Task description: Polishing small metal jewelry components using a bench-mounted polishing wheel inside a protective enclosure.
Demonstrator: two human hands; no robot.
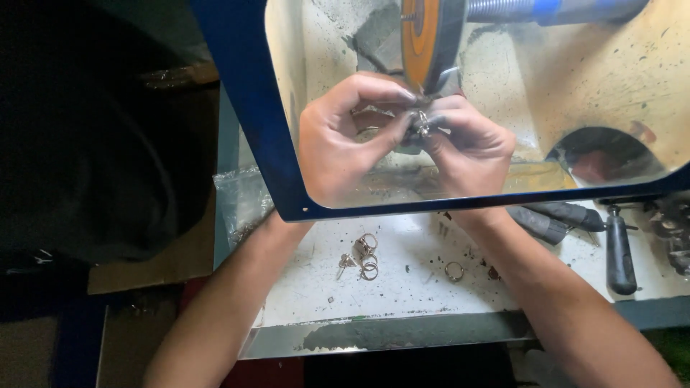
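Both my hands reach inside a polishing box with a blue-framed clear shield (244,108). My left hand (345,136) and my right hand (467,144) pinch a small silver ring (421,123) between their fingertips. The ring is held right under the rim of an orange polishing wheel (424,39) on a threaded shaft (503,10).
Several loose metal rings (366,255) and one single ring (453,271) lie on the dirty white bench (402,287). Black-handled tools (619,251) lie at the right. A clear plastic bag (241,205) sits at the left. A dark round opening (607,154) is in the box's right wall.
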